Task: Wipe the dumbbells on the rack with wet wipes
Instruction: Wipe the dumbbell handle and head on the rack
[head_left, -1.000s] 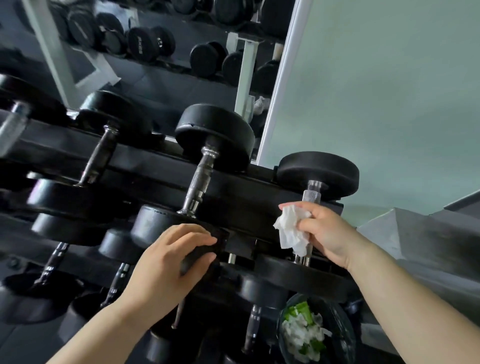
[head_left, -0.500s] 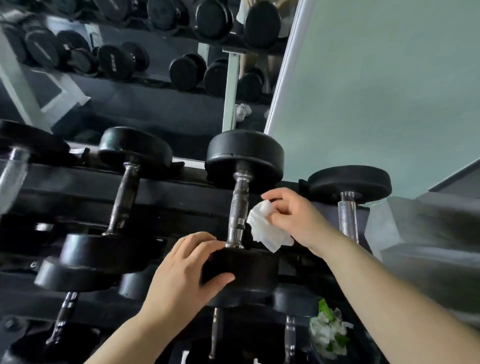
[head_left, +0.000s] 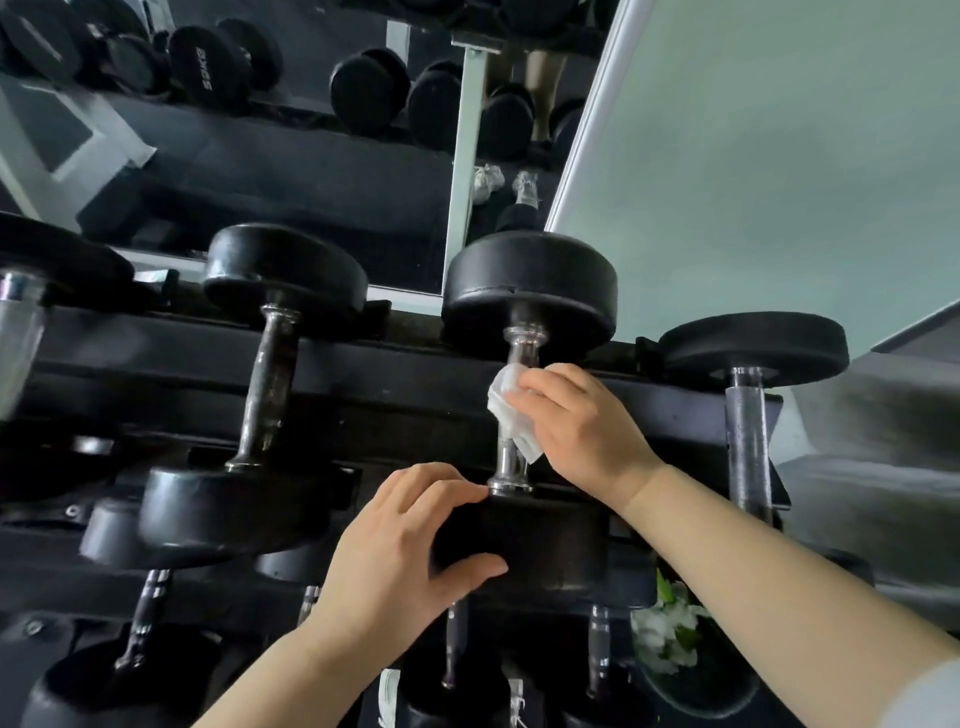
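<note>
A black dumbbell (head_left: 530, 291) with a chrome handle lies on the top tier of the black rack (head_left: 395, 395), in the middle of the view. My right hand (head_left: 582, 426) holds a crumpled white wet wipe (head_left: 511, 410) against that handle, fingers curled round it. My left hand (head_left: 400, 545) grips the dumbbell's near black head, thumb underneath and fingers over its top. One more dumbbell (head_left: 280, 280) lies to the left and another (head_left: 753, 348) to the right on the same tier.
Lower tiers hold several more dumbbells. A dark bin (head_left: 691, 660) with used white wipes and green scraps sits at the lower right. A mirror (head_left: 311, 130) behind the rack reflects other dumbbells. A pale wall (head_left: 779, 156) fills the upper right.
My right hand left the rightmost dumbbell's handle and carried the wipe left onto the middle dumbbell's handle. The left hand kept its hold on the near head. The view shifted left.
</note>
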